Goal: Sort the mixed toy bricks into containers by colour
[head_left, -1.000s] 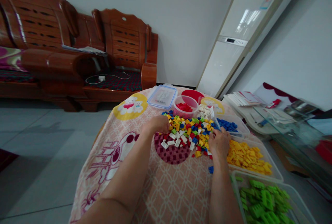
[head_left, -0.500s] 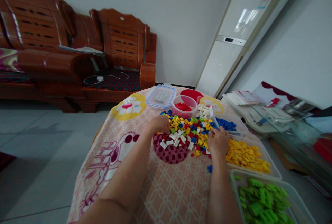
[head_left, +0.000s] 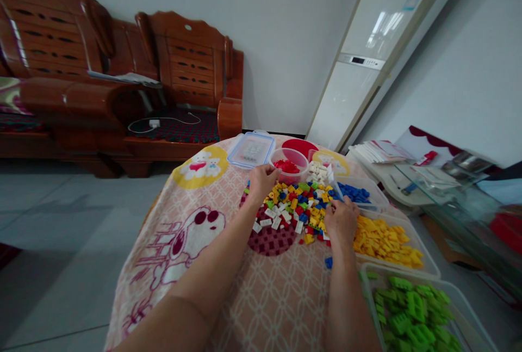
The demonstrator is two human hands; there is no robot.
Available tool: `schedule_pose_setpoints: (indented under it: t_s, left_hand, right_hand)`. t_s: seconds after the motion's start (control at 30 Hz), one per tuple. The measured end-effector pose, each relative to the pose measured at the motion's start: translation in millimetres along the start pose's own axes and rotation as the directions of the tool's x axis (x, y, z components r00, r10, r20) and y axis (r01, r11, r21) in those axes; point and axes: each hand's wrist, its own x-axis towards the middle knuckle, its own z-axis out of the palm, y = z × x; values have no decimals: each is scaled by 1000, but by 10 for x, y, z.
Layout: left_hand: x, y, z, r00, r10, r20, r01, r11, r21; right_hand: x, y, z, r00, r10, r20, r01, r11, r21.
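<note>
A heap of small mixed-colour bricks [head_left: 297, 208] lies on a table under a patterned pink cloth [head_left: 196, 232]. My left hand [head_left: 263, 178] hovers at the heap's far left edge, near the round tub of red bricks [head_left: 290, 166], fingers curled; what it holds is hidden. My right hand [head_left: 340, 220] rests on the heap's right edge beside the tray of yellow bricks [head_left: 385, 240], fingers bent down into the bricks.
A tray of blue bricks [head_left: 356, 193], a pile of white bricks [head_left: 318, 172], a tub of green bricks [head_left: 411, 314], a clear lid [head_left: 250, 150] and a red lid [head_left: 302, 146] ring the heap. Wooden sofa [head_left: 122, 80] behind, glass table [head_left: 448, 189] right.
My left hand moved away from the heap's near-left side up and to the right, toward the red-brick tub. My right hand stayed at the heap's right edge.
</note>
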Motion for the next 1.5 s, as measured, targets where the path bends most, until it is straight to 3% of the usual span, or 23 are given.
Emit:
schedule_pose_setpoints:
  t_s: [0.1, 0.23, 0.43, 0.57, 0.67, 0.77, 0.83, 0.93, 1.0, 1.03, 1.27, 1.43, 1.5]
  left_hand:
    - [2, 94, -7, 995, 75, -59, -67, 989, 135]
    - [-1, 122, 31, 981, 191, -45, -167, 934, 316]
    - [0, 130, 31, 979, 205, -9, -181, 883, 434]
    - [39, 162, -206, 984, 136, 116, -174, 875, 451]
    - [49, 180, -442, 956, 58, 287, -196, 854, 482]
    - [19, 191, -626, 932, 29, 361, -208, 860, 467]
    - [-21, 182, -691, 889, -13, 458, -203, 885, 419]
    - [-101, 137, -688, 765, -187, 617, -103, 909, 403]
    - [-153, 98, -641, 693, -323, 645, -23, 884, 467]
    - [-173, 82, -614, 677, -368, 637, -4, 864, 503]
    - [-173, 61, -493, 727, -372, 577, -88, 783, 615]
    - [-191, 93, -393, 795, -241, 557, -233, 726, 647]
    - [-192, 104, -419, 797, -196, 571, -289, 706, 646]
  right_hand:
    - [6, 11, 11, 1000, -9, -9, 9, 1000, -1]
    - [6, 18, 20, 1000, -10, -5, 10, 1000, -6]
    - [-3, -6, -4, 1000, 10, 1, -10, 1000, -7]
    - [1, -8, -10, 1000, 6, 11, -6, 1000, -12]
    - [5, 2, 2, 1000, -2, 12, 2, 1000, -7]
    - [7, 8, 17, 1000, 5, 9, -5, 1000, 0]
    - [7, 9, 22, 1000, 8, 11, -8, 1000, 3]
    - [11, 8, 22, 1000, 1, 16, -1, 1000, 6]
    - [14, 9, 18, 1000, -7, 13, 7, 1000, 4]
    - [16, 9, 16, 1000, -10, 11, 10, 1000, 3]
    - [6, 2, 6, 1000, -1, -4, 1, 1000, 15]
    - [-3, -8, -1, 1000, 3, -13, -3, 1000, 19]
    - [-2, -12, -5, 1000, 12, -8, -12, 1000, 18]
